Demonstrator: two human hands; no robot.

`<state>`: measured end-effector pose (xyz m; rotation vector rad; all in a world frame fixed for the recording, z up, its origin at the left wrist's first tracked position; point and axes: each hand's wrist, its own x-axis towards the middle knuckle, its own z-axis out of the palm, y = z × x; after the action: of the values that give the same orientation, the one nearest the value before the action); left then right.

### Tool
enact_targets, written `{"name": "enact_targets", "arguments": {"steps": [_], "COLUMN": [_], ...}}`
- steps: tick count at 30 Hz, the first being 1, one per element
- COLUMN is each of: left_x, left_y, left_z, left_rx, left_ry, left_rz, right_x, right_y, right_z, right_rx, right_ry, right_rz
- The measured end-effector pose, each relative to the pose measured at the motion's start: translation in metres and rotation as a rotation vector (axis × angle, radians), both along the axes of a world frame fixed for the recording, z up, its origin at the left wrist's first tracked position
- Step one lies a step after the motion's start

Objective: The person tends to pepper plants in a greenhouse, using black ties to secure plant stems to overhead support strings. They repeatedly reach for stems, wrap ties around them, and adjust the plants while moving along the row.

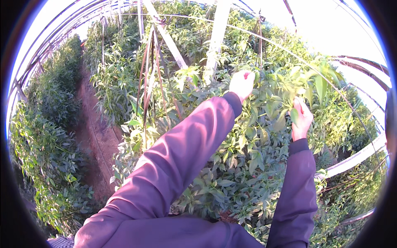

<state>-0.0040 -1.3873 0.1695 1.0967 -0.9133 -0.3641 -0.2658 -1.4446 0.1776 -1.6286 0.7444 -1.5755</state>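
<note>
Bright green, a leafy shoot [283,103] lies against the right hand [302,120], whose thumb and fingers stand narrow; I cannot tell whether they pinch it. To its left, the left hand [242,85] is curled, glare hiding whether it holds anything. The shoot looks light, supple and easily torn, best taken by its stem below the leaves. Smooth, creased purple sleeves [178,157] reach over dense, pointed-leaf plants [252,163]; farther out, thin cords [151,74] hang near a pale, straight post [217,39].
</note>
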Motion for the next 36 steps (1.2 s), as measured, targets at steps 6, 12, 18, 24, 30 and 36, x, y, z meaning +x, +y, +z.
{"name": "enact_targets", "arguments": {"steps": [6, 12, 18, 24, 30, 36], "left_x": [0.006, -0.006, 0.006, 0.011, -0.014, -0.02], "left_y": [-0.026, -0.011, -0.006, 0.001, 0.005, 0.008], "left_z": [0.029, 0.052, 0.042, 0.047, 0.047, 0.035], "left_rx": [0.126, 0.099, -0.071, -0.141, -0.192, -0.146], "left_ry": [0.059, 0.332, 0.492, 0.417, 0.397, 0.444], "left_rz": [-0.313, -0.416, -0.469, -0.507, -0.473, -0.432], "right_x": [0.038, 0.052, 0.076, 0.116, 0.153, 0.16], "right_y": [-0.005, -0.032, -0.057, -0.065, -0.055, -0.021], "right_z": [0.027, 0.032, 0.031, 0.033, 0.035, 0.045], "right_rx": [-0.045, -0.022, -0.074, -0.022, 0.05, 0.071], "right_ry": [0.018, -0.069, -0.074, 0.006, -0.078, -0.076], "right_rz": [0.08, 0.124, -0.011, -0.111, 0.04, 0.139]}}
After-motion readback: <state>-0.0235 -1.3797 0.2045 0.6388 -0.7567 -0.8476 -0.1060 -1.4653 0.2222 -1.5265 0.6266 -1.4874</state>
